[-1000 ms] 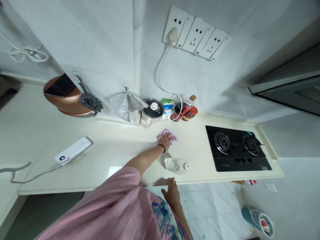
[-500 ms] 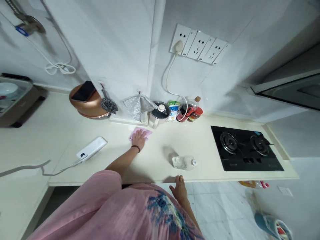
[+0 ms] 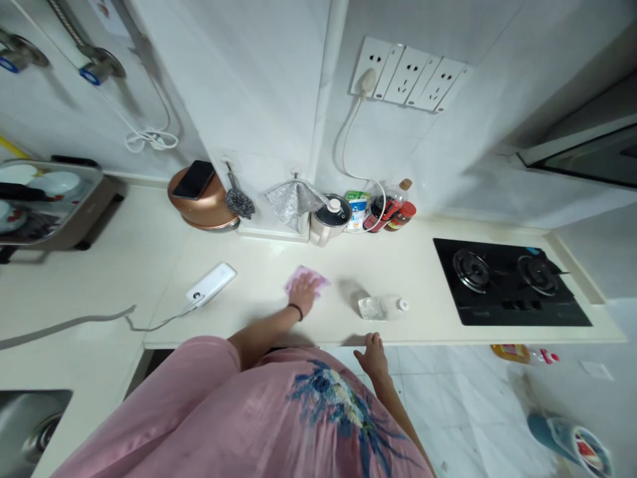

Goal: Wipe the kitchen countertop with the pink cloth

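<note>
My left hand (image 3: 303, 296) holds a thin pink cloth (image 3: 321, 283) pressed to the cream countertop (image 3: 269, 265). Its fingers are stretched over the cloth, slightly blurred, and a dark band circles the wrist. At the counter's front edge rests my right hand (image 3: 373, 358), its thumb apart from the fingers and nothing in its grasp. Just beyond the right hand, a clear plastic bottle (image 3: 381, 307) with a white cap lies on its side. Some clear liquid shows inside it.
A white device with a cable (image 3: 212, 284) lies to the left. Along the wall stand a copper-coloured pan (image 3: 213, 202), a lidded pot (image 3: 326, 226) and sauce bottles (image 3: 401, 216). The black gas hob (image 3: 507, 282) is at right, a sink (image 3: 30, 425) at lower left.
My left hand and the pink cloth have moved right and toward the front edge, away from the wall. The view has shifted left, so more of the sink and dish box shows.
</note>
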Motion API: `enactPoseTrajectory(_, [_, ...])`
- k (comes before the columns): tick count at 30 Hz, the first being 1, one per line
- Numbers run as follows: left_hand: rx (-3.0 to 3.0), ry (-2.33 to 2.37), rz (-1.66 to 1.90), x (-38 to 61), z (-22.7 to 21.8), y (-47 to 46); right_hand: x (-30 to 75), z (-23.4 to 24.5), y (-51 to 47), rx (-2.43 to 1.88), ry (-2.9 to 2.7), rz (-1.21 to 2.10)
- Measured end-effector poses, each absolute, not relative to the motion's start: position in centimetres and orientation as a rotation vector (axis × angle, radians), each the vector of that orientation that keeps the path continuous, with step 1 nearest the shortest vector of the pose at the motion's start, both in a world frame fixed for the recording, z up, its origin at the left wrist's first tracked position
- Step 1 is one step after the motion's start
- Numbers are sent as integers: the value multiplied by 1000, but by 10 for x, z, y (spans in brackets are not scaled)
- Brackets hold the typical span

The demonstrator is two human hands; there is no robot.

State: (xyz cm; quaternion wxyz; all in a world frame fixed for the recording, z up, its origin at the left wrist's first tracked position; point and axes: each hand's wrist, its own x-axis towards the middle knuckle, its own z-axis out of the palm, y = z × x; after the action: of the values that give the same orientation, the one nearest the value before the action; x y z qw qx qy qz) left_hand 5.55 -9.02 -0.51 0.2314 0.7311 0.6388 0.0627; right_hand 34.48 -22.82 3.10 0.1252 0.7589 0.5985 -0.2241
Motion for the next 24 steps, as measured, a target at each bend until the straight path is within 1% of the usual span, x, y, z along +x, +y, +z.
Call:
enactPoseTrajectory(3, [2315, 1363, 186, 98, -20, -136, 345, 28, -228, 2218, 1763, -643])
enactPoseTrajectory(6, [2442, 1155, 180, 97, -25, -150, 345, 27, -228, 2237, 1766, -639])
enactPoseTrajectory(8, [2374, 1237, 155, 72, -20, -135, 344, 27, -228, 2248, 1761, -647])
enactPoseTrajectory(13, [1880, 1926, 161, -35, 7, -71, 342, 26, -229, 2275, 1741, -651])
enactPoseTrajectory(17, [1679, 2130, 161, -94, 18, -50, 341, 23, -230, 2272, 1745, -625])
enactPoseTrajectory(20, [1642, 2177, 138, -92, 18, -53, 341, 21, -230, 2267, 1747, -609])
enactPoseTrajectory(22, [1666, 2159, 105, -70, 15, -64, 341, 20, -230, 2266, 1746, -614])
enactPoseTrajectory(24, [1789, 2041, 67, -35, 10, -83, 341, 19, -230, 2275, 1734, -624])
